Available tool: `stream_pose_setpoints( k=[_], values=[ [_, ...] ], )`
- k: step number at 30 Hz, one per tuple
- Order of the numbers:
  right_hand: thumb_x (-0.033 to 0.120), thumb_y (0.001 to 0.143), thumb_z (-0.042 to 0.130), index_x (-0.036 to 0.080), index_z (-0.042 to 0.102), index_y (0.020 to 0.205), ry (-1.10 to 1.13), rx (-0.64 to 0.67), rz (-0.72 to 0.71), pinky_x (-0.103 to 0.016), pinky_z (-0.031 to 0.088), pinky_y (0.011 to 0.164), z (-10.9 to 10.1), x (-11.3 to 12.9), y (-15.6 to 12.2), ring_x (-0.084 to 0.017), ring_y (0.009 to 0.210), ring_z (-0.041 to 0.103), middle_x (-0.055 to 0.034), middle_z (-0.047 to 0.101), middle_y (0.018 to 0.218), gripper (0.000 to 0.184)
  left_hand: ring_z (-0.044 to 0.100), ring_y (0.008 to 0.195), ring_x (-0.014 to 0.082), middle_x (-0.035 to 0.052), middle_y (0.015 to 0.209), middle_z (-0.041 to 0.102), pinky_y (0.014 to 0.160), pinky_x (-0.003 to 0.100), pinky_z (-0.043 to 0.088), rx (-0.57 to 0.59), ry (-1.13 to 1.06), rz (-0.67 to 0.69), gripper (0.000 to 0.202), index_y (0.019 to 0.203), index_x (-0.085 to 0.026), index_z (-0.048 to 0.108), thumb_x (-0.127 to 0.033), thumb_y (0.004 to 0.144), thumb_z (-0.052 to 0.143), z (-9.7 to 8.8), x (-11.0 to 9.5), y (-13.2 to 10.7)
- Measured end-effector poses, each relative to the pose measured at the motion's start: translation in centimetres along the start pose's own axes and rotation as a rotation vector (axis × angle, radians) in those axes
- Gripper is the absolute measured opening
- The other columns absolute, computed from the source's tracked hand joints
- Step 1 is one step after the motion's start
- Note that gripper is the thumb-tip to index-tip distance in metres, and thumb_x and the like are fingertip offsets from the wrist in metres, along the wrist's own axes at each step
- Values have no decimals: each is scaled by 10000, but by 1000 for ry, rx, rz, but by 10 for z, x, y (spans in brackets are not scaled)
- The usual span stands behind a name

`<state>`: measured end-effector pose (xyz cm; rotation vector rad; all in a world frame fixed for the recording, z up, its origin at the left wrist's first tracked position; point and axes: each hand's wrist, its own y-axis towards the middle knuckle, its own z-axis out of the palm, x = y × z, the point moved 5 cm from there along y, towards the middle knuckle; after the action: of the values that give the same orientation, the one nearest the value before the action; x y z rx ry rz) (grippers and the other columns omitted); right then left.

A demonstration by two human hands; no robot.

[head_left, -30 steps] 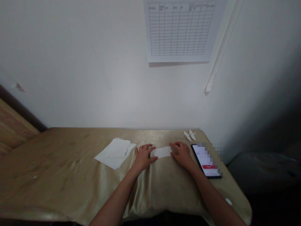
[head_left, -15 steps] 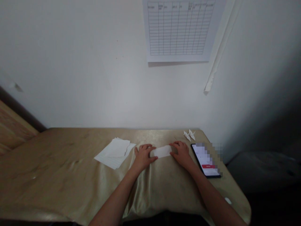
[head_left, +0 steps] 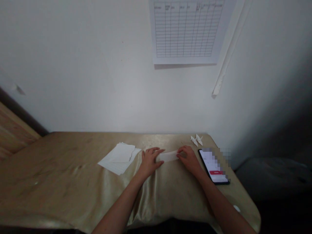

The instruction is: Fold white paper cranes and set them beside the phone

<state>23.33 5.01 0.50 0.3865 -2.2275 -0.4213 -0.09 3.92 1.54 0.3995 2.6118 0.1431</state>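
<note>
A folded strip of white paper (head_left: 169,156) lies between my two hands over the tan tabletop. My right hand (head_left: 188,158) pinches its right end between thumb and fingers. At the strip's left end is my left hand (head_left: 149,161), thumb and fingers spread apart around it; whether the fingertips touch the paper I cannot tell. Left of that hand lies a stack of white paper sheets (head_left: 118,159). Two small folded paper cranes (head_left: 196,140) sit beyond my right hand, near the wall.
A phone (head_left: 214,169) with a lit, partly blurred screen lies right of my right forearm. The tan cover (head_left: 73,182) has wrinkles near my left arm. A printed table sheet (head_left: 185,32) hangs on the wall behind. A small white object (head_left: 236,208) rests by the right edge.
My right thumb and fingers have closed from apart to a pinch on the strip's right end. The left hand's fingers have spread slightly wider.
</note>
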Motion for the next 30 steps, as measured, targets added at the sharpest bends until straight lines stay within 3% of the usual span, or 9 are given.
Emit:
stream_pose_setpoints(
  k=[8, 14, 18, 23, 26, 30],
  values=[
    [275, 889, 654, 260, 789, 884, -136, 17, -71, -455, 368, 1073, -3, 3, 0, -256, 1141, 550, -68, 673, 1138, 136, 487, 1319, 297, 42, 1440, 579, 1151, 571, 289, -45, -27, 99, 414, 1311, -414, 660, -421, 899, 686, 1, -1, 0],
    [427, 1018, 461, 287, 796, 819, -95, 105, -30, -456, 347, 1078, -5, 0, 2, -231, 1081, 597, -40, 737, 1006, 414, 456, 1345, 297, 26, 1449, 578, 1175, 619, 240, -15, -43, 27, 321, 1158, -380, 755, -497, 993, 505, 0, 0, -1],
    [423, 951, 574, 300, 787, 794, -48, 197, 28, -540, 205, 1176, -1, -2, 0, -239, 1110, 628, -13, 768, 980, 291, 431, 1365, 299, 22, 1441, 591, 1184, 663, 177, 24, -57, -2, 425, 1108, -362, 777, -488, 1039, 377, 1, 2, -2],
    [367, 834, 698, 302, 786, 855, 29, 300, 56, -619, 62, 1206, 4, -2, -6, -270, 1195, 613, -19, 777, 1050, 112, 433, 1363, 336, 41, 1444, 586, 1155, 699, 185, 58, 21, 5, 232, 1082, -346, 768, -457, 917, 648, 5, 2, -2],
    [360, 824, 706, 302, 781, 842, 36, 330, 82, -665, -36, 1194, 4, -3, -7, -285, 1277, 566, -14, 770, 1102, 97, 432, 1369, 354, 52, 1480, 557, 1150, 713, 194, 80, 33, 34, 381, 1205, -369, 715, -420, 830, 756, 7, 1, -2],
    [350, 796, 734, 313, 782, 876, 31, 389, 95, -693, -74, 1180, 5, -4, -8, -304, 1365, 494, -18, 750, 1184, 101, 361, 1447, 332, -9, 1579, 475, 1182, 716, 136, 166, -11, 182, 430, 1325, -450, 632, -298, 923, 630, 10, -9, -4]
  ],
)
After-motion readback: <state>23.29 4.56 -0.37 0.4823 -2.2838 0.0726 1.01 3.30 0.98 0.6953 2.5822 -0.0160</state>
